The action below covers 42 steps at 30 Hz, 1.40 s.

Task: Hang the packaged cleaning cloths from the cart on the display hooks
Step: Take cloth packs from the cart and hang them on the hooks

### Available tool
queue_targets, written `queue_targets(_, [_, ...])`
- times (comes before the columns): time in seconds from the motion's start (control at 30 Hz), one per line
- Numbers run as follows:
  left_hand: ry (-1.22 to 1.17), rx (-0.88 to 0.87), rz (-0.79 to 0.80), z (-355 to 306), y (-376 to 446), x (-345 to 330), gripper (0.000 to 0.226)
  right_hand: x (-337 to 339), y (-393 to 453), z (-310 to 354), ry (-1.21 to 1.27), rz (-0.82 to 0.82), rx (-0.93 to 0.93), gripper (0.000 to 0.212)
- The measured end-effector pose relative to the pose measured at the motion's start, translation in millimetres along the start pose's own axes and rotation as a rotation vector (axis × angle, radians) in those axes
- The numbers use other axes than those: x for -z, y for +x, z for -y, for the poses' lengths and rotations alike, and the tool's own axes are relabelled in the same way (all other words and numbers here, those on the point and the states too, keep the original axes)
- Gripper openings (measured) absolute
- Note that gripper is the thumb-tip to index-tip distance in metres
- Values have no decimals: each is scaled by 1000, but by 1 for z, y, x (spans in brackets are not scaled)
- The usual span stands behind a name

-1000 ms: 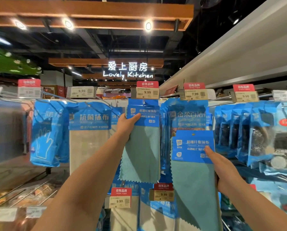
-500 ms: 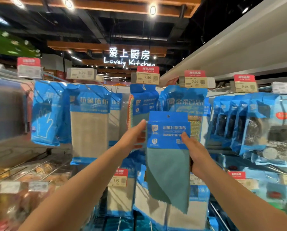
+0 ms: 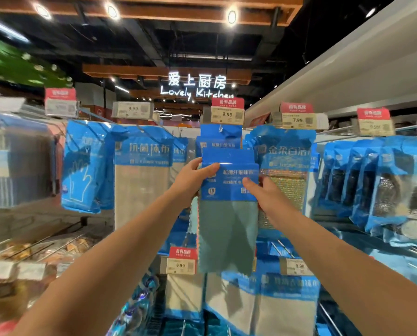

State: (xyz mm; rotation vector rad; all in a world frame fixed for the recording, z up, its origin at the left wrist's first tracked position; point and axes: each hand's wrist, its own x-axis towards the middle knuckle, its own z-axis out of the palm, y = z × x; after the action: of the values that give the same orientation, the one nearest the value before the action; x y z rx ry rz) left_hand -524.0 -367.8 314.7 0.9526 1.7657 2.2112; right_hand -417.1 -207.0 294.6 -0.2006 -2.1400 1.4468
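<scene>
A packaged teal cleaning cloth with a blue card header is held up in front of the display. My left hand grips the header's left edge, thumb across the front. My right hand pinches the header's right side. Just behind and above it, another pack of the same cloth hangs on the hook under the 9.99 price tag. The hook itself is hidden by the tag and the packs. The cart is out of view.
Beige cloth packs and blue glove packs hang to the left. A sponge-cloth pack hangs close on the right, steel scourer packs further right. A lower row of packs hangs beneath, with price tags.
My right hand brought the cloth pack from the lower right up to the middle hook. My left hand let go of the hanging pack and took the new pack's left edge.
</scene>
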Motion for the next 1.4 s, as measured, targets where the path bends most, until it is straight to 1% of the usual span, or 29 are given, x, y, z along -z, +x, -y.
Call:
queue_targets(0.03, [-21, -9, -3, -4, 6, 1, 26, -4, 9, 1, 50, 3, 28, 44])
queue_targets(0.1, [-22, -11, -13, -10, 21, 2, 44, -11, 25, 3, 104, -17, 60, 45])
queue_targets(0.2, [122, -62, -75, -24, 45, 5, 69, -15, 43, 5, 227, -81, 92, 34])
queue_targets(0.23, [149, -98, -106, -32, 52, 5, 74, -14, 48, 5, 256, -92, 101, 32])
queue_targets(0.3, [140, -168, -150, -52, 67, 5, 74, -12, 57, 6, 293, -91, 110, 28])
queue_targets(0.37, [117, -205, -159, -72, 80, 4, 68, -12, 65, 8, 308, -80, 130, 27])
queue_targets(0.43, [193, -246, -155, -85, 89, 3, 56, -12, 72, 12, 311, -93, 143, 34])
queue_targets(0.5, [256, -288, -185, -91, 96, 4, 44, -13, 79, 15, 314, -120, 150, 40])
queue_targets(0.53, [260, -308, -207, -94, 97, 5, 38, -14, 82, 16, 316, -128, 154, 39])
queue_targets(0.6, [276, -350, -232, -98, 98, 6, 24, -18, 85, 21, 336, -120, 167, 31])
queue_targets(0.7, [342, -388, -215, -103, 96, 6, 8, -24, 91, 24, 352, -127, 174, 24])
queue_targets(0.8, [357, -394, -191, -102, 91, 7, 14, -24, 95, 26, 362, -154, 138, 24])
queue_targets(0.87, [368, -378, -180, -99, 88, 9, 6, -23, 98, 26, 322, -171, 100, 23])
queue_targets(1.0, [368, -314, -132, -91, 78, 10, 14, -23, 103, 32, 271, -188, 63, 34])
queue_targets(1.07, [325, -289, -63, -75, 67, 9, 26, -25, 107, 31, 230, -216, 45, 38])
queue_targets(1.13, [344, -284, -3, -51, 55, 9, 50, -28, 111, 25, 202, -242, 13, 45])
queue_targets(1.17, [369, -292, 2, -36, 51, 10, 60, -30, 111, 19, 188, -252, -6, 47])
queue_targets(1.23, [353, -322, -33, -9, 43, 10, 68, -34, 102, 9, 166, -251, -29, 47])
queue_targets(1.33, [284, -292, -123, 34, 28, -2, 64, -35, 78, -18, 161, -181, -56, 53])
queue_targets(1.37, [319, -278, -142, 49, 21, -10, 61, -32, 68, -30, 167, -157, -79, 54])
queue_targets(1.4, [385, -281, -147, 63, 14, -20, 59, -26, 56, -41, 199, -143, -104, 47])
